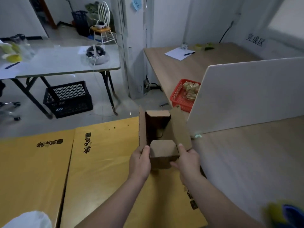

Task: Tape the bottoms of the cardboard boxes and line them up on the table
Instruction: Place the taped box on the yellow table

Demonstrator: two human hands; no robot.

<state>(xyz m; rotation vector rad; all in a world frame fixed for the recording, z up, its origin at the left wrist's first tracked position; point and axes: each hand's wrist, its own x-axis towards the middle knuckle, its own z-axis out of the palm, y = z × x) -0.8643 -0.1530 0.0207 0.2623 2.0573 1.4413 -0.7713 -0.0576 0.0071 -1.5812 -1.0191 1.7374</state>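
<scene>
Closest to the viewer, a blurred yellow and blue object (pixel 283 214) sits at the lower right, and something white and crumpled (pixel 28 219) at the lower left; neither can be made out. Two bare forearms reach forward from the bottom edge.

The left hand (pixel 139 162) grips the left side flap of a small brown cardboard box (pixel 162 149), thumb on top. The right hand (pixel 187 162) holds the right side, thumb on the raised right flap, and its fingers (pixel 174 164) curl in against the near wall. The box is open towards the viewer, with its flaps standing up or half folded. It sits over the right part of a spread of flattened yellow cartons (pixel 98 162) printed with black characters. Whether it rests on them cannot be told.

To the right lies a pale wood worktop (pixel 246 162). A white board (pixel 246 92) stands on edge across it, just beyond the box. Behind the board's left end is a red mesh basket (pixel 179 97) holding crumpled pale scraps.

Farther back, the wood surface carries a sheet of paper (pixel 179 53) with a pen (pixel 189 53) on it.

To the left, a black plastic crate (pixel 67 99) stands on the floor under a grey folding table (pixel 65 63). A white chair (pixel 103 22) stands beyond that.
</scene>
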